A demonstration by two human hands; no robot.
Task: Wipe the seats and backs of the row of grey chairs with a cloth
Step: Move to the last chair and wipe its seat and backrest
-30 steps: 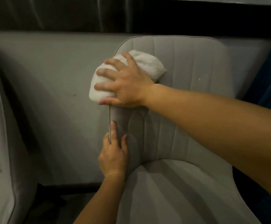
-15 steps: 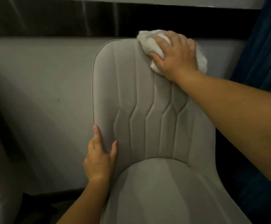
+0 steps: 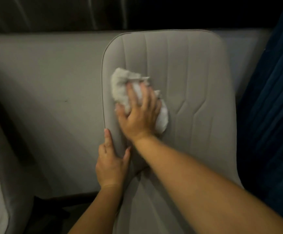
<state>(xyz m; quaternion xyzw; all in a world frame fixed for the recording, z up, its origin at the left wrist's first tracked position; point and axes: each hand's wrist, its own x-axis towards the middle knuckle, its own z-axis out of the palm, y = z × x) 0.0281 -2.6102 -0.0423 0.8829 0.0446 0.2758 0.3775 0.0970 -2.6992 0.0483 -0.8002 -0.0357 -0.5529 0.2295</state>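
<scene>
Dim grey wall [image 3: 44, 73] behind, I'm mid-backrest [image 3: 188, 73]: right hand [image 3: 137, 115] flat-fingered presses the cloth [image 3: 122, 88], left hand [image 3: 111, 164] grips the edge; next, probably the seat [image 3: 145, 208].

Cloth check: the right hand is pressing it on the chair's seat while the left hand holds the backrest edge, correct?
Not the seat. The head view shows the right hand pressing the cloth on the backrest; the left hand does hold its edge.

Right hand [image 3: 138, 114] is pressing white cloth [image 3: 122, 88] flat against grey chair [image 3: 196, 78] back, left-middle area, fingers spread. Left hand [image 3: 111, 164] is gripping chair's left edge just below the cloth. Blue curtain [image 3: 275, 115] is hanging right of chair.
</scene>
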